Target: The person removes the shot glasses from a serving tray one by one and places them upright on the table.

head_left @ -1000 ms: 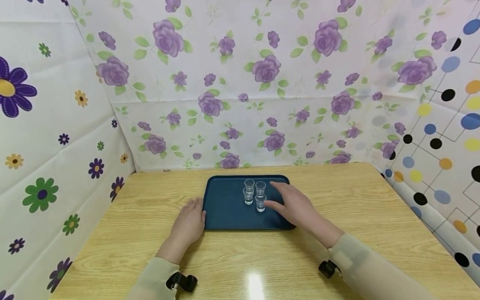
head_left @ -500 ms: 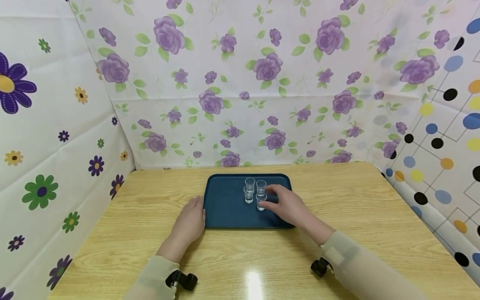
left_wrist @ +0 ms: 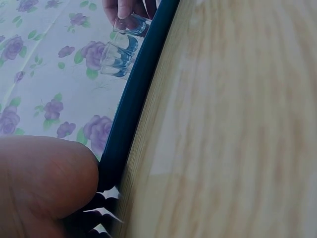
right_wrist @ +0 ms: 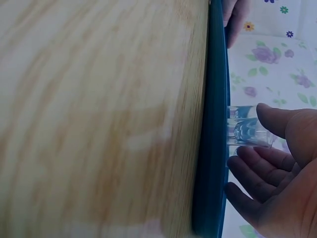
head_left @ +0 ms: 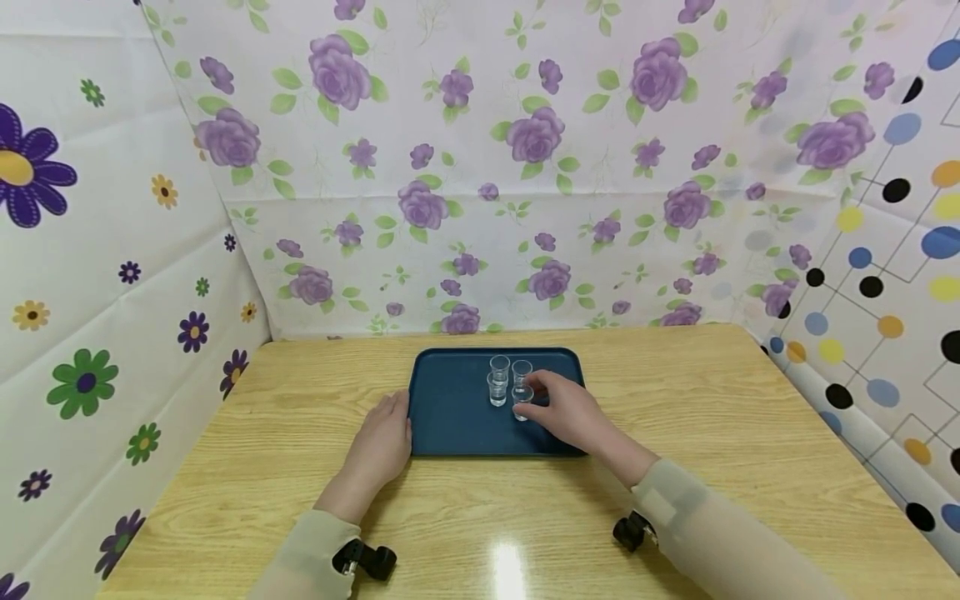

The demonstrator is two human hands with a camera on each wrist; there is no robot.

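Several small clear shot glasses stand upright in a tight cluster on a dark blue tray (head_left: pixel 450 421), right of its middle. My right hand (head_left: pixel 566 410) has its thumb and fingers around the front right shot glass (head_left: pixel 522 396); in the right wrist view the thumb overlaps that shot glass (right_wrist: pixel 250 131), the fingers curled on its other side. Beside it is the front left shot glass (head_left: pixel 497 392). Behind stand the back left (head_left: pixel 499 365) and back right shot glass (head_left: pixel 521 368). My left hand (head_left: pixel 381 437) rests at the tray's left edge, fingers extended.
The tray lies on a wooden table (head_left: pixel 480 508), near its back edge. Flower-print cloth (head_left: pixel 480 167) hangs behind the table, with patterned cloths at both sides. Each wrist carries a small black camera.
My right hand has moved left and closed its thumb and fingers in around the front right shot glass. The left hand, tray and glasses have stayed in place.
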